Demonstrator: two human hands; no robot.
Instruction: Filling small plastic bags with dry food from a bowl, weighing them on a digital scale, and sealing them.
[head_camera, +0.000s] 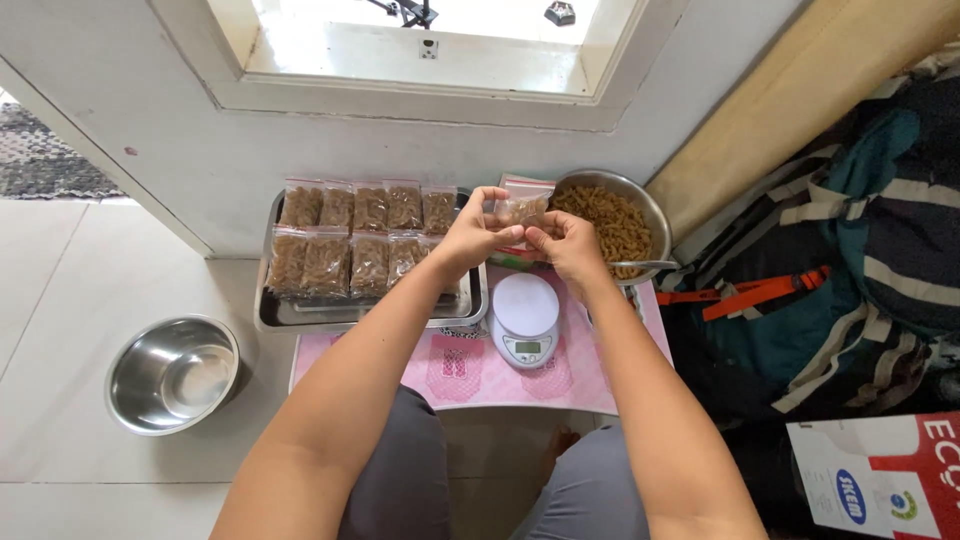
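A pale tiled floor (70, 270) carries everything; on it lies a pink patterned mat (470, 375), beside which an empty steel bowl (172, 373) stands on the bare tiles; on the mat rest a metal tray (300, 315) of filled clear bags, a small white kitchen scale (525, 317), and a steel bowl of brown pasta (612, 220) just beyond the scale.

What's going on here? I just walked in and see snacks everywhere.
A seated person holds a small clear bag of brown snack pieces with both the left hand and the right hand, above a white kitchen scale. A metal bowl of loose pieces sits to the right. Filled bags lie in rows on a metal tray. An empty bowl stands on the floor.
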